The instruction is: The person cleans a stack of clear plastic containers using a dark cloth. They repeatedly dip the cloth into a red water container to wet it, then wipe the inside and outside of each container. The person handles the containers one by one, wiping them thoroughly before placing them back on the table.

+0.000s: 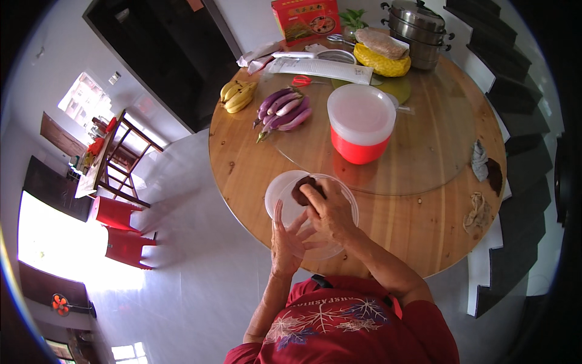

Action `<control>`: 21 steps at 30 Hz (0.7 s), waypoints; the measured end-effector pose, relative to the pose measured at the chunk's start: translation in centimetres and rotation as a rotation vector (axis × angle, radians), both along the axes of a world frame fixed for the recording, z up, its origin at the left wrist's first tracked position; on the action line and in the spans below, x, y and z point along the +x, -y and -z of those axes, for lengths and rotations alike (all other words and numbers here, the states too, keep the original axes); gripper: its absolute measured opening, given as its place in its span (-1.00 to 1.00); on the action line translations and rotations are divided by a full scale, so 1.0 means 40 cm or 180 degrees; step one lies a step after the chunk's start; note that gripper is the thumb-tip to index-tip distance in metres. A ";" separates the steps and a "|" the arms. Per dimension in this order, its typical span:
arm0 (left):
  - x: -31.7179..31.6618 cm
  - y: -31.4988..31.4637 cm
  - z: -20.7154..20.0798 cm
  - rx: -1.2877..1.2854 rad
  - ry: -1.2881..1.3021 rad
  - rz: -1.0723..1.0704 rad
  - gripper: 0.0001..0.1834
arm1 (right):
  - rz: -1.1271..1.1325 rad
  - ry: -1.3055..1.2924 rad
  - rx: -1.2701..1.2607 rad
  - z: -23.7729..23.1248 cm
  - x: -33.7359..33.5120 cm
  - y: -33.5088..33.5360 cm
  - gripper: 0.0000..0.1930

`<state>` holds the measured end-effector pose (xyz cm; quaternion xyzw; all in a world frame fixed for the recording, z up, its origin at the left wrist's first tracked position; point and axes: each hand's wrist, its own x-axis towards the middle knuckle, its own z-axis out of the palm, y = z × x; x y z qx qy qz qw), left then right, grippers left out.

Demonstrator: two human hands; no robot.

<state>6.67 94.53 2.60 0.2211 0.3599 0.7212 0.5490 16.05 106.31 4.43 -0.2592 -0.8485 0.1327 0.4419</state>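
Observation:
Near the table's front edge, my left hand supports a clear round plastic bowl from its left side, its fingers showing through the plastic. My right hand grips a crumpled dark brown cloth and presses it against the inside of the bowl at its far side. A translucent white round lid lies on the table, partly behind the bowl. Just beyond stands a stack of translucent round containers with a bright red lower part.
Purple eggplants and bananas lie at the left. Farther back are red-handled scissors, a yellow bag, a red box and a steel steamer. Rags lie at the right edge of the round wooden table.

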 end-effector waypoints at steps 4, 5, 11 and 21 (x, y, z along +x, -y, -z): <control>-0.013 -0.015 0.060 0.0725 0.1805 -0.0413 -0.18 | -0.0858 0.0085 -0.0257 -0.013 -0.022 0.049 -0.50; -0.016 -0.026 0.061 0.1067 0.2628 -0.0584 -0.18 | -0.1070 0.0103 -0.0220 0.006 -0.024 0.059 -0.51; -0.025 0.011 0.023 0.0135 0.0069 -0.0329 -0.20 | -0.2393 0.0413 -0.1150 0.029 0.069 0.080 -0.56; 0.013 0.008 -0.014 -0.0033 -0.0099 -0.0078 -0.24 | -0.0663 -0.0067 0.0391 0.004 -0.044 -0.005 -0.72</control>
